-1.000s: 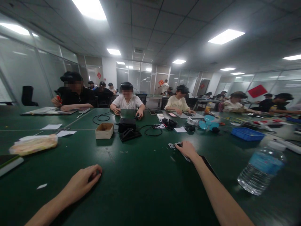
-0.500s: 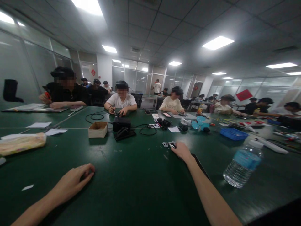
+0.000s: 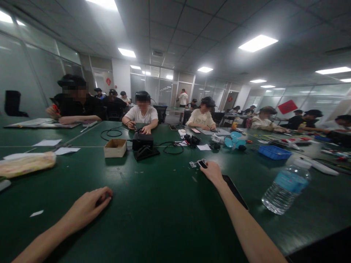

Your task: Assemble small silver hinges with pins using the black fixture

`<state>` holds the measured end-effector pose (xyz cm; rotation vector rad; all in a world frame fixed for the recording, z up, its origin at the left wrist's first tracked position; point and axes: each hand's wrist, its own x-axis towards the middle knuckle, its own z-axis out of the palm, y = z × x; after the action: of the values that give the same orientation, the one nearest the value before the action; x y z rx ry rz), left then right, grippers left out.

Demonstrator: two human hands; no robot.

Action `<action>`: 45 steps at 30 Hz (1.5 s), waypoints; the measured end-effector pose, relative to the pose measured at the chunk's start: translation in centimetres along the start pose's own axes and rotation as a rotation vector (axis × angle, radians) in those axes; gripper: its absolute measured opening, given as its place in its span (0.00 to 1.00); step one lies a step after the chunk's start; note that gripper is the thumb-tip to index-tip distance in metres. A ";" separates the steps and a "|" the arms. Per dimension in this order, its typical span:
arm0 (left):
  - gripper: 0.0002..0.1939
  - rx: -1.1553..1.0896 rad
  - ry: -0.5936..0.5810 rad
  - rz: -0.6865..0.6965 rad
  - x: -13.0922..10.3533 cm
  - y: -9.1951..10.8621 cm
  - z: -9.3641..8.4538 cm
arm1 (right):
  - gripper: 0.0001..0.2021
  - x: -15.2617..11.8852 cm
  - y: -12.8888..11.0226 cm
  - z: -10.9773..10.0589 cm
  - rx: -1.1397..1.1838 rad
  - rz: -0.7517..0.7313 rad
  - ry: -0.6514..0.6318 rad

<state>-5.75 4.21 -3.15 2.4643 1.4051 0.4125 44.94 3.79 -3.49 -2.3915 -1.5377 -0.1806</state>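
Observation:
My left hand point(image 3: 90, 204) rests on its side on the green tabletop point(image 3: 153, 219), fingers loosely curled and thumb a little apart, with nothing visible in it. Farther off to the right, my right hand point(image 3: 213, 171) closes its fingers on a small silver-edged device with a dark face point(image 3: 202, 164). What kind of device it is cannot be made out. Small grey metal-looking pieces point(image 3: 193, 164) lie against its left side. Under my right forearm a flat black tablet-like slab point(image 3: 236, 191) is partly hidden.
A water bottle point(image 3: 286, 186) stands to the right, near a blue tray point(image 3: 275, 152). Ahead are an open cardboard box point(image 3: 115, 149), a black device on a stand point(image 3: 143, 144), cables and a blue-bladed fan point(image 3: 235, 140). A plastic packet point(image 3: 30, 164) lies left. Several people sit across the table.
The view has shifted slightly. My right hand stays by the grey pieces with the small device, which shows a bit more of its face. My left hand keeps its pose.

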 end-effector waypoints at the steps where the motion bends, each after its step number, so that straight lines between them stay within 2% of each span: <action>1: 0.19 0.003 -0.010 0.003 0.0 0.1 0.0 | 0.14 0.0 -0.1 0.1 0.000 0.001 0.004; 12: 0.19 0.013 0.035 0.006 -0.4 0.9 0.0 | 0.14 0.0 -0.3 0.5 0.010 0.032 0.021; 18: 0.19 0.014 -0.029 0.007 0.0 0.2 -0.1 | 0.13 -0.2 -0.6 0.0 0.005 0.029 0.045; 26: 0.19 0.038 -0.010 0.005 -0.1 0.6 -0.2 | 0.11 -0.4 -0.5 -0.4 0.031 0.032 0.083; 40: 0.20 0.005 -0.010 0.011 0.0 -0.1 -0.1 | 0.17 -0.1 -0.4 -0.2 0.175 0.048 -0.020; 45: 0.20 0.013 -0.015 0.007 0.1 -0.2 0.1 | 0.22 0.1 -0.2 -0.6 0.227 0.091 -0.044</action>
<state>-5.86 4.38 -3.30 2.4778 1.3983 0.3866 44.85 3.79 -2.81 -2.2927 -1.3820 0.0634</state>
